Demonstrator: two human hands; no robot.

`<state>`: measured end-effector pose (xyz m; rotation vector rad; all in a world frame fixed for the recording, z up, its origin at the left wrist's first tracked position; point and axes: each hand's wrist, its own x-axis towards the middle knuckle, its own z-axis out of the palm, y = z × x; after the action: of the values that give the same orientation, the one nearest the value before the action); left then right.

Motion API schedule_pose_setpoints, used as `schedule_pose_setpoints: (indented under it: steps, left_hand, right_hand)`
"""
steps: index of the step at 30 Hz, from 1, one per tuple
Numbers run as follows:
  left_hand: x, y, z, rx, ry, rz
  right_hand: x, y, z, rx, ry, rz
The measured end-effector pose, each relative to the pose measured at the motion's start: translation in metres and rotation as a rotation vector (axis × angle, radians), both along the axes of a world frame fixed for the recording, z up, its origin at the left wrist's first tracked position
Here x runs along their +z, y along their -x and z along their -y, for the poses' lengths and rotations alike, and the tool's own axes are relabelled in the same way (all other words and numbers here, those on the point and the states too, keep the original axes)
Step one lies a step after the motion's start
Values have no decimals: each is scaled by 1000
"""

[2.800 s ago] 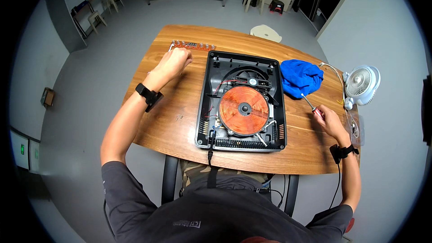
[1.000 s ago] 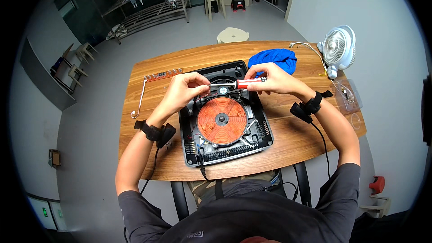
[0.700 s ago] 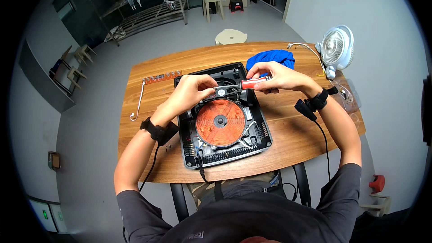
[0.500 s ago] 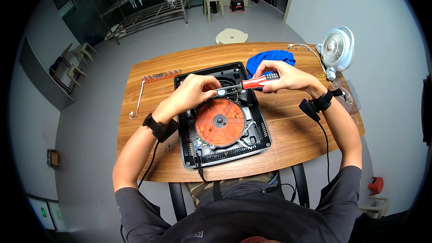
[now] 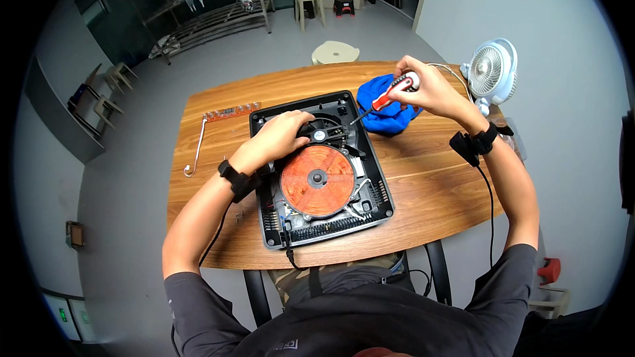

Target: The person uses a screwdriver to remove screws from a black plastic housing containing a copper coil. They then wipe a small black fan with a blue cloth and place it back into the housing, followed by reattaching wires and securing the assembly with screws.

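Lighting: indoor, moderately bright at centre; source out of view. Wooden tabletop (image 5: 436, 192) and copper-coloured coil (image 5: 317, 198) read clearly. Metal rack (image 5: 221, 26), far side, sits in dimness, its fine detail soft. Shadows: soft-edged, on the tabletop right of the black cooker housing (image 5: 388, 213). Luminous item: small green sign (image 5: 64, 314), lower left. Distortion: fisheye; straight edges bow outward, corners fall to black.

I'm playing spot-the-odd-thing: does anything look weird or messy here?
The board looks odd: it lies outside the open case, its white cable ending unplugged on the table. The blue cloth is crumpled. No spill shows.
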<state>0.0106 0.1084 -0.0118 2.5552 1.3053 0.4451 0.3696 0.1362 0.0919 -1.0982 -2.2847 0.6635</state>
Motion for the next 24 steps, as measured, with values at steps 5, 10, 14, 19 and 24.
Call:
schedule_pose_setpoints:
  steps: [5, 10, 14, 19, 24]
  left_hand:
    - [-3, -15, -8, -95, 32, -42]
    - [-11, -16, -14, -132, 34, -28]
    - [-14, -18, -13, -134, 44, -8]
    - [-16, -17, -15, -155, 35, -1]
    - [-17, -20, -14, -148, 22, 9]
  right_hand:
    - [10, 20, -7, 96, -225, 66]
    - [26, 41, -5, 90, -152, 166]
    - [18, 52, -15, 203, -260, 137]
    - [15, 62, -20, 210, -211, 176]
    - [13, 63, -21, 222, -204, 185]
